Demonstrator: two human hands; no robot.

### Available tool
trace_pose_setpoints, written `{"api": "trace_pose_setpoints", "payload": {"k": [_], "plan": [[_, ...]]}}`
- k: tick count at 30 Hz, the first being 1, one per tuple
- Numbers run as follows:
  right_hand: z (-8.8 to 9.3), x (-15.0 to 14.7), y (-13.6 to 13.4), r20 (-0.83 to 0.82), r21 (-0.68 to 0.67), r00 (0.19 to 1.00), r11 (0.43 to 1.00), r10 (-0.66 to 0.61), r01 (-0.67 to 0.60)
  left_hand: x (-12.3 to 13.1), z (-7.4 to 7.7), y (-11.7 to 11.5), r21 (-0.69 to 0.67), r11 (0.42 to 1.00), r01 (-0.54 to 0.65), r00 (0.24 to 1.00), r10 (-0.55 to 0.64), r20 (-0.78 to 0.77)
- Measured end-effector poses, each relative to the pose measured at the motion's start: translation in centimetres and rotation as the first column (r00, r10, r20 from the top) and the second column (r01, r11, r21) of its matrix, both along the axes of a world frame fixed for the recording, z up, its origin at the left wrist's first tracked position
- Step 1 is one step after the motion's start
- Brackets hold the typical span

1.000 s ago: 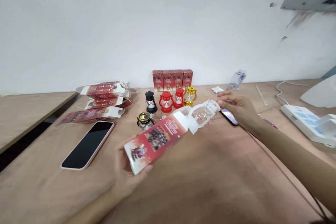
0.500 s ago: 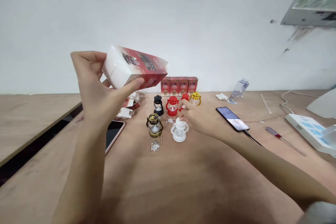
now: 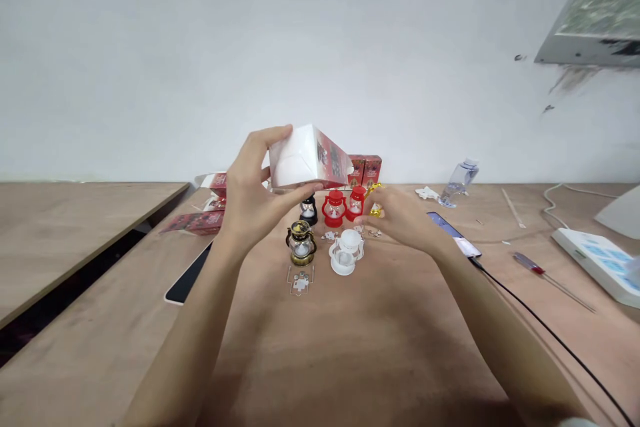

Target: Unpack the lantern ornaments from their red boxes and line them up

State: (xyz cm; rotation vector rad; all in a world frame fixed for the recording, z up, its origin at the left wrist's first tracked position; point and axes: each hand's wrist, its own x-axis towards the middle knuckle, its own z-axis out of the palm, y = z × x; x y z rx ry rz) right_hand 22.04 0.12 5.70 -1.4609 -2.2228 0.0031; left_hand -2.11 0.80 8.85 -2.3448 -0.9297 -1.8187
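My left hand (image 3: 255,183) grips a red and white carton (image 3: 295,157), raised above the table with its white end turned toward me. My right hand (image 3: 397,213) reaches in beside a small red lantern (image 3: 356,202), thumb and forefinger apart; a gold lantern (image 3: 376,192) shows partly behind the fingers. Whether they touch either one is unclear. To the left stand another red lantern (image 3: 334,209) and a black lantern (image 3: 309,211), the latter partly covered by my left hand and the carton. Closer to me are a bronze lantern (image 3: 301,243) and a white lantern (image 3: 347,253).
Red cartons (image 3: 371,170) stand against the wall. Opened packaging (image 3: 200,222) and a dark phone (image 3: 187,280) lie left. Small parts (image 3: 300,281) sit before the bronze lantern. Right are a plugged-in phone (image 3: 453,233), bottle (image 3: 460,181), screwdriver (image 3: 550,280) and power strip (image 3: 600,263).
My left hand has brought the carton rightward and lower, across the view of the standing cartons. My right hand has shifted right, away from above the white lantern.
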Motion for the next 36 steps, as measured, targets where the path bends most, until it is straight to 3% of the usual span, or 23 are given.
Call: {"api": "trace_pose_setpoints", "payload": {"k": [4,8,12,16,20,26,29,36], "plan": [[1.6,-0.1,-0.2,-0.145,0.314,0.989,0.949,0.019,0.027,0.8,-0.3,-0.2,0.039,0.993,0.116,0.993,-0.116,0.001],[1.8,-1.5,-0.4,-0.078,0.422,0.989,0.903,0.124,-0.080,1.8,-0.6,-1.0,0.018,0.972,0.236,0.969,-0.234,-0.077],[1.1,-1.7,0.0,-0.109,0.521,0.991,0.854,0.078,-0.010,2.8,-0.8,-1.5,0.022,0.987,0.157,0.981,-0.153,-0.119],[0.8,-1.3,0.2,-0.156,0.621,0.985,0.768,-0.074,0.155,3.4,-1.0,-1.3,-0.163,0.970,0.179,0.984,-0.180,0.011],[0.5,-1.4,0.4,-0.087,0.648,0.982,0.738,-0.170,0.186,3.7,-1.2,-1.1,-0.361,0.905,0.226,0.968,-0.168,0.185],[0.1,-1.1,0.9,-0.010,0.706,0.976,0.689,-0.216,0.160,3.2,-1.1,-0.8,-0.541,0.831,0.126,0.991,-0.123,0.042],[0.2,-1.1,0.7,0.005,0.701,0.982,0.701,-0.187,0.130,3.1,-1.1,-0.6,-0.556,0.827,0.086,0.994,-0.110,-0.010],[0.3,-1.9,0.0,-0.012,0.615,0.993,0.782,-0.120,0.102,3.5,-1.5,-0.4,-0.482,0.876,0.020,1.000,-0.016,0.013]]}}
